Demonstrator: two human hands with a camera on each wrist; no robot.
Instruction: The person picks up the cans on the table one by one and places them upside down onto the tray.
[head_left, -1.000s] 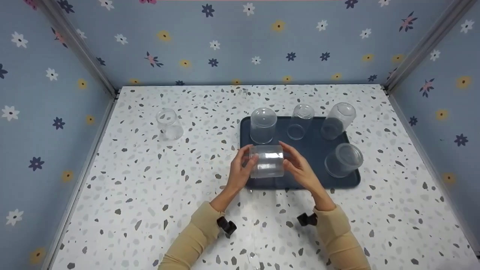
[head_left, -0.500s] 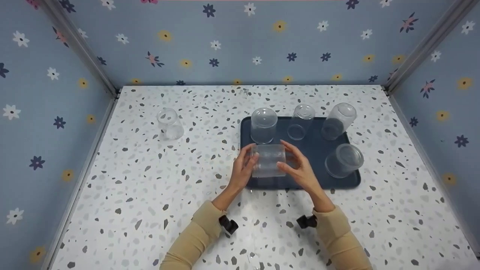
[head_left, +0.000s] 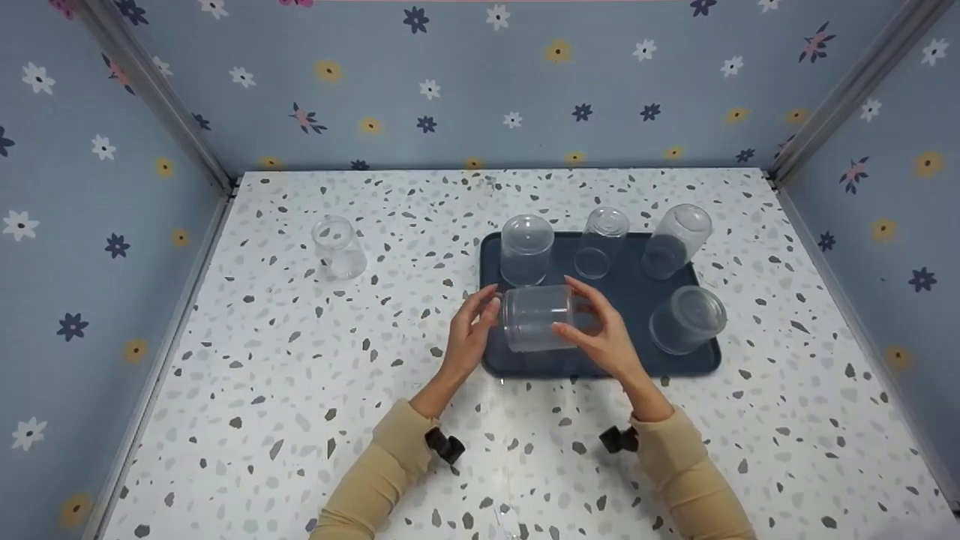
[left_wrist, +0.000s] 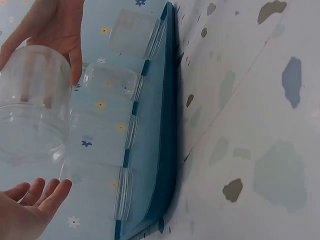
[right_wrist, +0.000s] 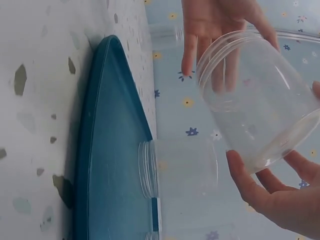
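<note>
A clear jar (head_left: 536, 319) lies on its side in the air over the dark blue tray (head_left: 600, 366). My right hand (head_left: 604, 337) holds it round the base end, thumb on the near side and fingers on the far side. Its threaded mouth points left, toward my left hand (head_left: 469, 337). In the left wrist view the fingers (left_wrist: 52, 197) of that hand are loosely bent, with a gap between them and the jar. The right wrist view shows the threaded rim of the held jar (right_wrist: 260, 100) close in front of the left hand.
Several clear jars stand mouth down on the tray, including a back-left jar (head_left: 527, 251), a middle jar (head_left: 600, 244), a back-right jar (head_left: 675, 244) and a front-right jar (head_left: 686, 321). Another clear jar (head_left: 341, 247) stands alone on the speckled table (head_left: 300, 405). Flowered walls (head_left: 480, 82) enclose the table.
My left hand has come off the jar and moved slightly left. The right hand's thumb has moved onto the jar's near side, and the jar has shifted slightly up and right.
</note>
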